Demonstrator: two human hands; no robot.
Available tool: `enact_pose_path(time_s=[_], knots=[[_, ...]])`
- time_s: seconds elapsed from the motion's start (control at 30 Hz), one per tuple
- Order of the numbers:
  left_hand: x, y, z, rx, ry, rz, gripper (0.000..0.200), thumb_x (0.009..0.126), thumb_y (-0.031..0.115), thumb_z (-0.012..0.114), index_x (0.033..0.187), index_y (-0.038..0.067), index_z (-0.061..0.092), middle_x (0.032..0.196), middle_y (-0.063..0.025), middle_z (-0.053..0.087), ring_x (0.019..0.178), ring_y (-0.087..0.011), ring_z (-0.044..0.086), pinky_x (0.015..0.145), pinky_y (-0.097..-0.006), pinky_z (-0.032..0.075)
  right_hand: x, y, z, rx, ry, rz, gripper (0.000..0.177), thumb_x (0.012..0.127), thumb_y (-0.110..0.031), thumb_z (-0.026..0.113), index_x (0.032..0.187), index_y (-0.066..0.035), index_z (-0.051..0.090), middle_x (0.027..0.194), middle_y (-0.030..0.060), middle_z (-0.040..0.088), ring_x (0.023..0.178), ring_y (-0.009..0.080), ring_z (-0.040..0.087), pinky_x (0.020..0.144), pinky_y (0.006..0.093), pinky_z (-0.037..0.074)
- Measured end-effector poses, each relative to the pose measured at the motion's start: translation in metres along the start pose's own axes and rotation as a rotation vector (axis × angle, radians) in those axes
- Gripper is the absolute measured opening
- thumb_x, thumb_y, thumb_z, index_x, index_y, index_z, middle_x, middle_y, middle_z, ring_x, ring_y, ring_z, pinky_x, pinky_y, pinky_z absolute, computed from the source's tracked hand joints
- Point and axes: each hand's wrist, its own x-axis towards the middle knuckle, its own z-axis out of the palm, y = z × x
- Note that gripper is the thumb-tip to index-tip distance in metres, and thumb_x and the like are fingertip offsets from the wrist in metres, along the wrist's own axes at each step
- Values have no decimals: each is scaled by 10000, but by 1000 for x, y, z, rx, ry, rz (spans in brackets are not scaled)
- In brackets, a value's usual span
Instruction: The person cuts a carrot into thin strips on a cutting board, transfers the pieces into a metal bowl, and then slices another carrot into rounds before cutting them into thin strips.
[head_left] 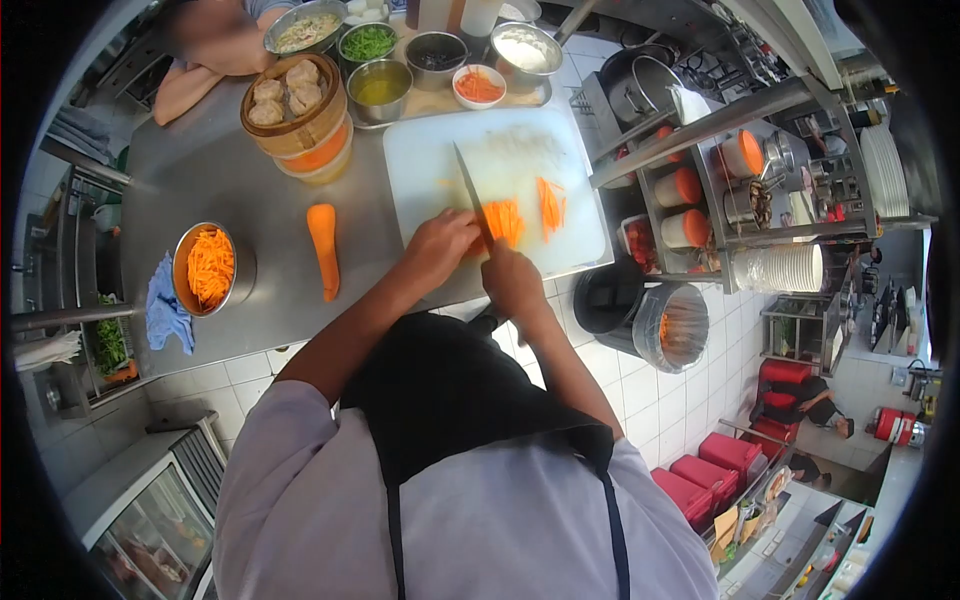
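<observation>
My right hand (512,280) is closed round the handle of a knife (470,183), whose blade lies across the white cutting board (420,150). Bent fingers of my left hand (440,245) press on orange carrot at the left side of the blade. Carrot strips (505,222) lie just right of the blade, and a smaller bunch of strips (550,206) is farther right on the board. A peeled whole carrot (323,250) rests on the steel table left of the board. Shredded carrot (210,268) fills a metal bowl at the far left.
A bamboo steamer (295,105) with dumplings stands behind the carrot. Bowls of ingredients line the back, including green oil (382,88). Another person's forearms (200,85) rest at the back left. A blue cloth (168,308) lies by the left edge; a shelf (690,135) is at right.
</observation>
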Motion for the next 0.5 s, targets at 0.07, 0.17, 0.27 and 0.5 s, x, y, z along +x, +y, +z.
enact_pose_path(time_s=[0.07,0.17,0.27,0.5], knots=[[-3,-2,7,-5,70,24,71,846,73,665,904,85,705,938,-71,636,924,-293,647,746,-414,559,-6,-1,-4,-38,-31,-15,148,957,-102,559,1044,17,542,777,276,706,737,458,721,665,556,579],[-3,-2,7,12,20,-20,74,841,75,666,903,85,705,943,-68,635,922,-293,646,749,-409,561,5,2,26,80,87,25,192,937,-130,581,1053,17,536,776,283,703,739,471,716,695,592,571],[-4,-1,3,-32,43,24,84,836,76,662,907,85,705,940,-68,632,920,-300,644,753,-411,561,3,10,17,19,13,-35,182,948,-113,568,1072,15,529,785,279,707,735,460,718,682,577,574],[-3,4,0,-11,26,-13,94,855,84,657,929,81,716,986,-80,650,940,-313,654,769,-429,562,6,-7,11,72,-11,61,218,975,-147,524,1123,11,549,848,287,710,821,480,706,742,592,553]])
